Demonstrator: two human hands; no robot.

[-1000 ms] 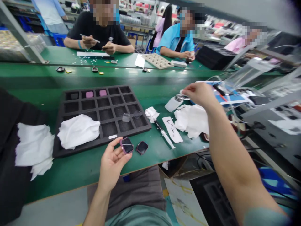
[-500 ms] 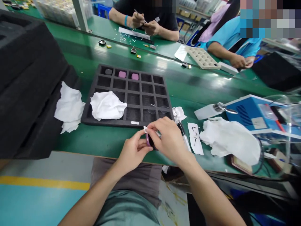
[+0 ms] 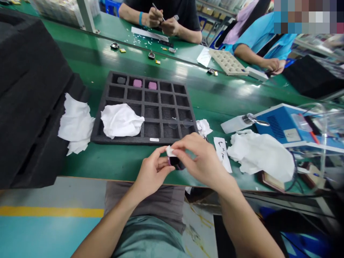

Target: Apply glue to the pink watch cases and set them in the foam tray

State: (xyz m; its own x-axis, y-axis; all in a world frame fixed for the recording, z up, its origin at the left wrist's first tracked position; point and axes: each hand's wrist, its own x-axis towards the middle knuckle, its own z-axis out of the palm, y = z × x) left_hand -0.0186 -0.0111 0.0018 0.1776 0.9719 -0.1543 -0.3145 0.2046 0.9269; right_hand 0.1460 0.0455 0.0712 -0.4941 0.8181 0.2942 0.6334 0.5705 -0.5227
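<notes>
My left hand [image 3: 153, 170] grips a small purple watch case [image 3: 176, 163] by its left side, its dark face tilted up toward me. My right hand [image 3: 197, 157] pinches a small piece of white cloth [image 3: 170, 151] against the top edge of the case. Both hands are just in front of a black foam tray [image 3: 139, 140]. In its far row sit two purple watch cases [image 3: 137, 83] and a dark one [image 3: 121, 80]. A white cloth [image 3: 122, 121] covers the tray's near left compartments.
To the left stand stacked black foam trays [image 3: 29, 100] with another white cloth [image 3: 75, 122]. On the right are a dispenser bottle [image 3: 235, 124], a large cloth [image 3: 262, 154], a marked paper strip [image 3: 222, 154] and a blue machine [image 3: 279, 123]. Two co-workers sit across the green bench [image 3: 172, 71].
My right hand has shifted slightly to the right, and more of the white cloth and the dark watch face shows. My left hand keeps its hold. The camera view has shifted a little.
</notes>
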